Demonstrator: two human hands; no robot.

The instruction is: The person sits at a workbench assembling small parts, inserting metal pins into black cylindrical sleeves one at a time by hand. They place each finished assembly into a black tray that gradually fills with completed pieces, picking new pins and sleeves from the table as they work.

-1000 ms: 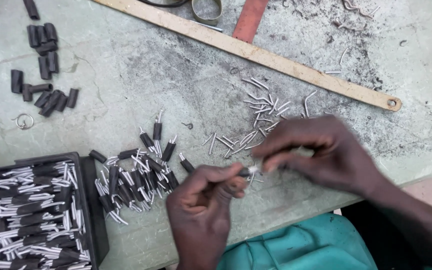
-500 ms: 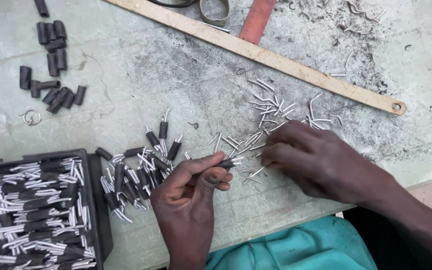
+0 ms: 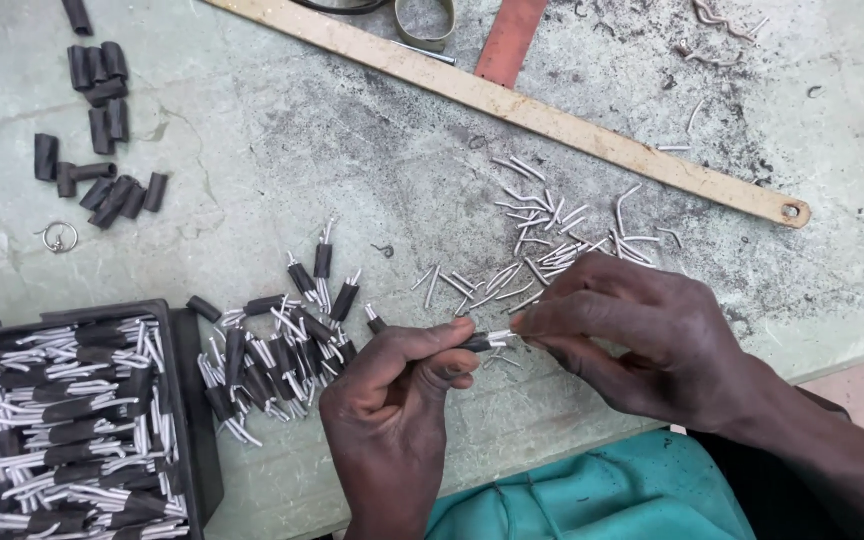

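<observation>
Where both hands meet, fingers (image 3: pixel 537 322) mostly hide a small black sleeve (image 3: pixel 476 343).

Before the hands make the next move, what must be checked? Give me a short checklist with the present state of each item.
1. Left hand grips the black sleeve at its fingers: ok.
2. Right hand pinches the wire ends at the sleeve's mouth: ok.
3. Wires fully seated in the sleeve: cannot tell, fingers hide it.
4. Loose wires lie close behind the right hand: ok.
5. Empty sleeves near the hands: not ok, they lie far at the table's top left.
6. Tray has room: cannot tell, it looks nearly full.
</observation>
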